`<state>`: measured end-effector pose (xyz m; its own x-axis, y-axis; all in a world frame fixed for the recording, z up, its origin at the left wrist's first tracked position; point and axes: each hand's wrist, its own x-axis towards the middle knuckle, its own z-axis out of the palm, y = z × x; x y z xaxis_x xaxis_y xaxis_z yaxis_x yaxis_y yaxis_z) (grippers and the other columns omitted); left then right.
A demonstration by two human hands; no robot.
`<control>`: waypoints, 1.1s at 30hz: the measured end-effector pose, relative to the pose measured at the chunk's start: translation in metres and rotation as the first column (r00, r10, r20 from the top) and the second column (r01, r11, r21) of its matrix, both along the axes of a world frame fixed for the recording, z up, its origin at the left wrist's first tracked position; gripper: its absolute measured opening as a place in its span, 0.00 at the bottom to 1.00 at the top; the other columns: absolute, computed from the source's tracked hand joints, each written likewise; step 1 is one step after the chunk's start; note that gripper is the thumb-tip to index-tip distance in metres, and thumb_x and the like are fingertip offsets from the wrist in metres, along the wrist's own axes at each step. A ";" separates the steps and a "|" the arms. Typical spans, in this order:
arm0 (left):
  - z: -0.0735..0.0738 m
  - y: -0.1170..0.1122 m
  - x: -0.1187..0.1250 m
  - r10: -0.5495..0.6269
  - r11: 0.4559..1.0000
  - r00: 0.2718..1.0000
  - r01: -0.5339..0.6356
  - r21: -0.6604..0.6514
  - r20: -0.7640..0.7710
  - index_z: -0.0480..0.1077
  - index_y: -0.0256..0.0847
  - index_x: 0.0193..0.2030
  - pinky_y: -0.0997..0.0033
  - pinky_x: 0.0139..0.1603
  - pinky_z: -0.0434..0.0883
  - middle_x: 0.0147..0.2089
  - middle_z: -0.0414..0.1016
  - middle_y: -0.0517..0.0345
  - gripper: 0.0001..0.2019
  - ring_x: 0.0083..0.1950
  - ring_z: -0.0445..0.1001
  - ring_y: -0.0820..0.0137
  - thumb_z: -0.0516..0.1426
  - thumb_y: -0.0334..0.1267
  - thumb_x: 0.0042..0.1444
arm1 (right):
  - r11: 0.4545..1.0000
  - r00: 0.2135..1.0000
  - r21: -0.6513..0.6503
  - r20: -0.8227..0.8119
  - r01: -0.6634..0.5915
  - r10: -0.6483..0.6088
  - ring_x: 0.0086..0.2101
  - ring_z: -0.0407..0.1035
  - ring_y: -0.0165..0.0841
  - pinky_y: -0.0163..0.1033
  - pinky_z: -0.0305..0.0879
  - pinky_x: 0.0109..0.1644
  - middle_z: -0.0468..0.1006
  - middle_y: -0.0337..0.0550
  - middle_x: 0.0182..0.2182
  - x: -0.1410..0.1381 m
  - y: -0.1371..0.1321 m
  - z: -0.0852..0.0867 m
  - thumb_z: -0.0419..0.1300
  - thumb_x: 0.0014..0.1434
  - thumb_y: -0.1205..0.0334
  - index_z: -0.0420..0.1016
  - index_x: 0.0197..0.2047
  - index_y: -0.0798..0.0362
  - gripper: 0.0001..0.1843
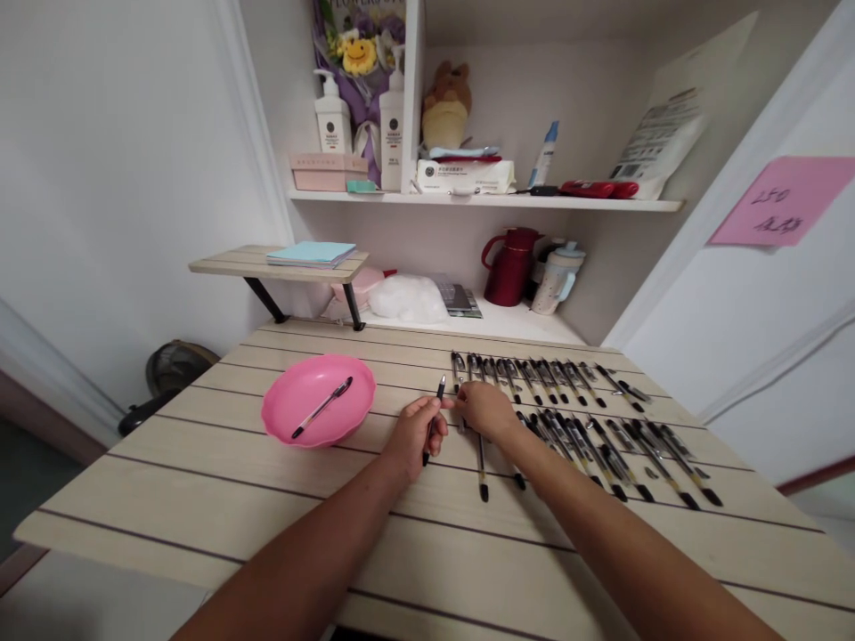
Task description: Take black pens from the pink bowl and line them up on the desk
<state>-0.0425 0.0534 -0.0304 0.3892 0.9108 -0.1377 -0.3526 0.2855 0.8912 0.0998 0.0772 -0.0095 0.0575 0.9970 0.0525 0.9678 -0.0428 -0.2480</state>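
Observation:
My left hand (pixel 414 429) is closed round a black pen (pixel 439 392), its metal tip pointing up and away. Close beside it, my right hand (pixel 486 409) is bent with its fingers pinched together; whatever they hold is hidden. A disassembled pen (pixel 482 472) lies partly under the right hand. To the right, pen parts are laid out in two rows, an upper row (pixel 534 378) and a lower row (pixel 618 450), with barrels, refills, black caps and small metal tips. A pink bowl (pixel 277 425) to the left holds one whole capped pen (pixel 322 408).
A small raised stand (pixel 231 260) with blue paper (pixel 313 253) stands at the table's back left. Behind the table are a red jug (pixel 511 271), a pale tumbler (pixel 557 280) and a white plastic bag (pixel 407 298). A loaded shelf (pixel 574 203) hangs above.

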 end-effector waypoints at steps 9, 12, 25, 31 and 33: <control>-0.006 0.003 -0.001 -0.050 0.998 0.999 0.050 0.035 -0.011 0.68 0.35 0.39 0.80 0.15 0.52 0.21 0.64 0.65 0.18 0.15 0.57 0.82 0.55 0.48 0.48 | 0.998 0.991 0.058 -0.134 0.010 -0.002 0.30 0.69 0.33 0.33 0.57 0.31 0.77 0.46 0.28 0.017 -0.001 0.009 0.52 0.53 0.57 0.74 0.27 0.53 0.13; -0.007 0.001 0.000 -0.055 0.996 0.998 0.056 0.069 -0.007 0.69 0.35 0.38 0.80 0.16 0.55 0.23 0.65 0.63 0.17 0.16 0.59 0.82 0.56 0.47 0.47 | 0.990 0.922 0.115 -0.387 0.078 -0.027 0.21 0.64 0.28 0.32 0.55 0.25 0.76 0.41 0.24 0.029 -0.014 0.014 0.46 0.56 0.54 0.73 0.30 0.54 0.18; -0.007 0.002 0.000 0.020 0.991 0.999 -0.013 0.136 -0.047 0.69 0.34 0.37 0.80 0.15 0.54 0.22 0.64 0.64 0.14 0.15 0.58 0.83 0.55 0.43 0.49 | 0.988 1.000 0.152 -0.024 0.015 -0.012 0.33 0.69 0.37 0.37 0.56 0.33 0.77 0.50 0.31 0.009 -0.023 0.001 0.52 0.53 0.58 0.74 0.33 0.53 0.11; -0.010 0.004 0.000 0.004 0.990 0.998 0.005 0.144 -0.059 0.69 0.34 0.37 0.80 0.14 0.54 0.21 0.64 0.64 0.14 0.15 0.58 0.82 0.55 0.43 0.48 | 0.990 0.984 0.114 -0.164 0.087 -0.068 0.32 0.70 0.36 0.37 0.57 0.33 0.77 0.53 0.28 0.004 -0.006 0.005 0.52 0.53 0.58 0.73 0.27 0.56 0.13; -0.010 0.003 0.001 -0.011 0.989 0.997 0.021 0.146 -0.071 0.69 0.34 0.37 0.80 0.14 0.54 0.21 0.64 0.65 0.14 0.14 0.57 0.82 0.55 0.44 0.48 | 0.990 0.972 0.109 -0.228 0.087 -0.061 0.26 0.68 0.32 0.34 0.57 0.30 0.76 0.48 0.25 0.007 -0.008 0.008 0.46 0.58 0.56 0.73 0.27 0.55 0.19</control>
<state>-0.0420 0.0564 -0.0402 0.3983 0.9167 -0.0304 -0.2846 0.1550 0.9460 0.1065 0.0690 -0.0014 0.1545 0.9771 0.1463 0.8826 -0.0700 -0.4648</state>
